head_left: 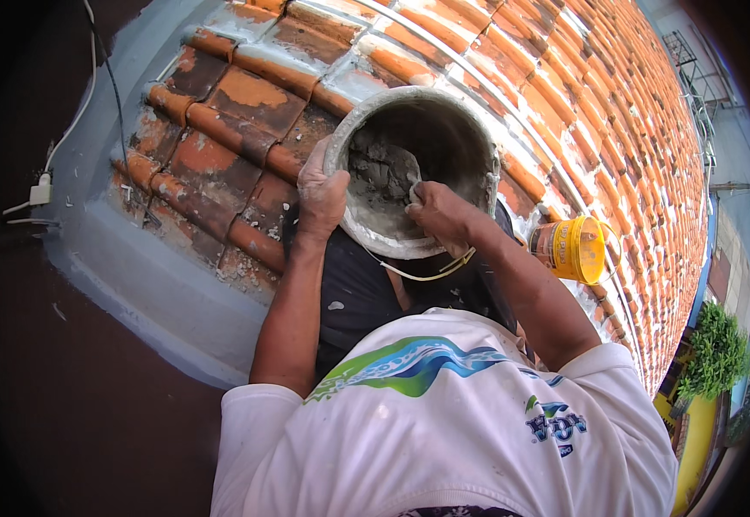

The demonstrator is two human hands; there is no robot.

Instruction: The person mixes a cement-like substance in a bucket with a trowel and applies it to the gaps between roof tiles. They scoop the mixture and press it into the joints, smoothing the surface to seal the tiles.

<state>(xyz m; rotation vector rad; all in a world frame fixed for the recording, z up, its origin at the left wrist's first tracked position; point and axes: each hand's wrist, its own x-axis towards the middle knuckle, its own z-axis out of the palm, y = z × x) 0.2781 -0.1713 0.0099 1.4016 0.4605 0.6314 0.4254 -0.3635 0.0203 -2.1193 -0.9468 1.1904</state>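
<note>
A grey-caked bucket [465,151] rests between my legs, tilted so its inside faces up toward me, with a wire handle hanging at its near side. My left hand [323,189] grips the bucket's left rim. My right hand [440,215] reaches inside, its fingers closed on a small tool [405,177], apparently a trowel, partly hidden by the wet grey mortar [375,168] heaped on it and in the bucket. A yellow pail [569,250] lies tilted on the tiles just right of my right forearm.
Sloping terracotta roof tiles [246,95], patched with pale coating, surround me. A white pipe [521,116] crosses them. At left are a grey-painted wall edge [99,258], hanging cables and a white socket block [40,189]. Beyond the roof at right are a metal frame and a tree [709,349].
</note>
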